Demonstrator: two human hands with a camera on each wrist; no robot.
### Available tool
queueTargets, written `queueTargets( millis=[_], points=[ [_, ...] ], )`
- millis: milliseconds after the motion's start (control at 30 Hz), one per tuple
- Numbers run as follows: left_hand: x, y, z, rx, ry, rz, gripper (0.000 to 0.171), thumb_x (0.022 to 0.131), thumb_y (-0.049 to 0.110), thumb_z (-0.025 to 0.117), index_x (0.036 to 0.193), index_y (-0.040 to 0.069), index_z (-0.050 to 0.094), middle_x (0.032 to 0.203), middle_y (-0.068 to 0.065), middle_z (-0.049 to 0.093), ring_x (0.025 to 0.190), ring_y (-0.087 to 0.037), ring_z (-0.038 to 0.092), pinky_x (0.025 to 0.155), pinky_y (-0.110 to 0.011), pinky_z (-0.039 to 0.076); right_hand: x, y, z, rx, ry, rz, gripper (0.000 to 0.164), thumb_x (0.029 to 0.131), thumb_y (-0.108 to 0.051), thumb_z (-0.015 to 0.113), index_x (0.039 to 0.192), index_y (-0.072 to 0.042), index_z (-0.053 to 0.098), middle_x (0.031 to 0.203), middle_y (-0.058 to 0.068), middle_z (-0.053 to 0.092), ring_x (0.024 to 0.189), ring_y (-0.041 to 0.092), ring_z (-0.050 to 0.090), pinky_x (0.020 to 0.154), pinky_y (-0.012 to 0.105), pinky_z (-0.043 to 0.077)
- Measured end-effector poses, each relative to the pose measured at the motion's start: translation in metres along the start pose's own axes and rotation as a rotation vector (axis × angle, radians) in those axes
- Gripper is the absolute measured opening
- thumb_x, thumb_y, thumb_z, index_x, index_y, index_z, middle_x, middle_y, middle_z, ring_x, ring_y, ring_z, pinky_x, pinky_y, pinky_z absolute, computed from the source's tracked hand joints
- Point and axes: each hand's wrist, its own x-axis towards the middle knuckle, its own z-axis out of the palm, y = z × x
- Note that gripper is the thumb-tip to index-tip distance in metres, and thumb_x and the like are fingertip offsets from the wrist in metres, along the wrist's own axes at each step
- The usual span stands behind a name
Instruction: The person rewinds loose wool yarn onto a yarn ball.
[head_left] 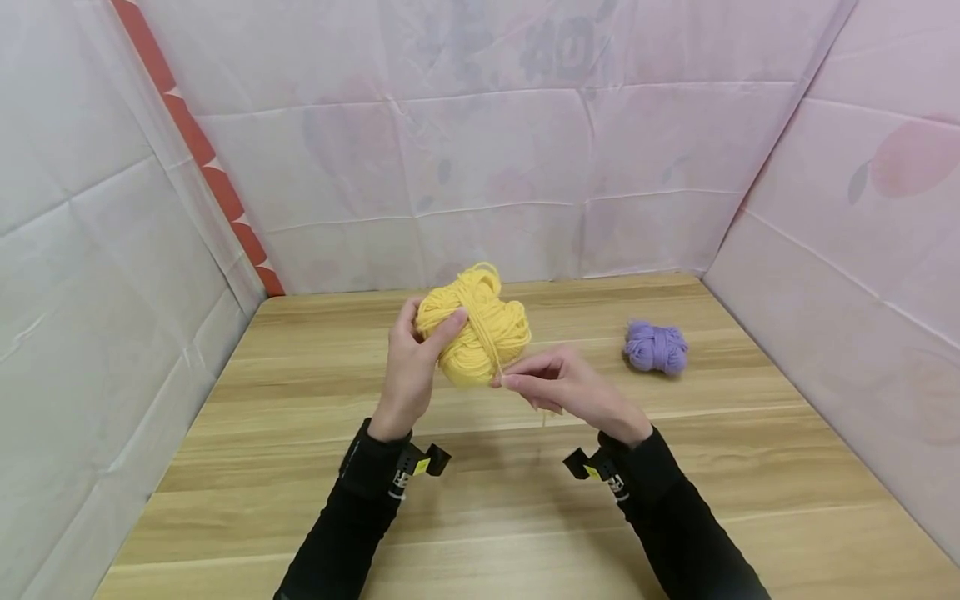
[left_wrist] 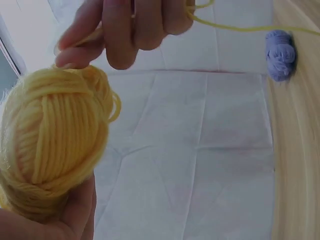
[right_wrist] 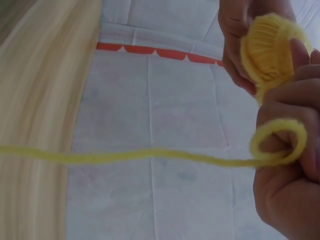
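A yellow ball of yarn (head_left: 491,329) is held up above the table by my left hand (head_left: 411,367), thumb across its front and fingers behind. Strands wrap crosswise around its middle, and loose loops stick out at the top. At the ball's lower right edge my right hand (head_left: 566,385) pinches a strand between thumb and forefinger. From that hand a yellow yarn tail (right_wrist: 150,155) hangs down, with a small loop curling beside the fingers in the right wrist view. The left wrist view shows the pinching fingertips (left_wrist: 75,56) right at the end of the ball (left_wrist: 65,130).
A purple ball of yarn (head_left: 656,347) lies at the right on the wooden table (head_left: 300,450). White patterned sheets (head_left: 487,158) stand as walls behind and on both sides, with a red strip (head_left: 198,142) at the left back corner.
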Motion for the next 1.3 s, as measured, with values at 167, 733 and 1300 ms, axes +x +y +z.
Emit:
queueTargets(
  millis=[167,733,1300],
  points=[
    [-0.001,0.003,0.000,-0.086,-0.034,0.006,0.027,0.095,0.012,0.060,0.118,0.006,0.048,0.110,-0.008,0.057,0.095,-0.016,0.063,0.078,-0.027,0.057,0.002,0.006,-0.002,0.042,0.003,0.076,0.025,0.095,-0.025,0.061,0.108,-0.007,0.072,0.056,-0.005,0.033,0.047,0.008,0.028,0.042,0.027,0.024],
    [-0.008,0.013,-0.005,0.100,-0.544,-0.149,0.043,0.090,0.015,0.066,0.130,0.007,0.054,0.105,-0.014,0.065,0.089,-0.023,0.070,0.075,-0.038,0.060,-0.005,0.018,-0.030,0.279,-0.011,0.193,0.014,0.098,-0.014,0.054,0.100,-0.012,0.068,0.078,-0.008,0.063,0.066,0.003,0.056,0.066,0.019,0.052],
    [-0.005,0.000,0.003,0.636,-0.427,-0.124,0.047,0.078,0.028,0.079,0.121,0.018,0.062,0.096,-0.004,0.069,0.080,-0.015,0.064,0.067,-0.031,0.057,-0.013,-0.009,-0.019,0.143,0.245,0.046,0.023,0.099,-0.022,0.054,0.107,-0.004,0.065,0.060,-0.002,0.033,0.053,0.017,0.028,0.049,0.030,0.025]
  ],
)
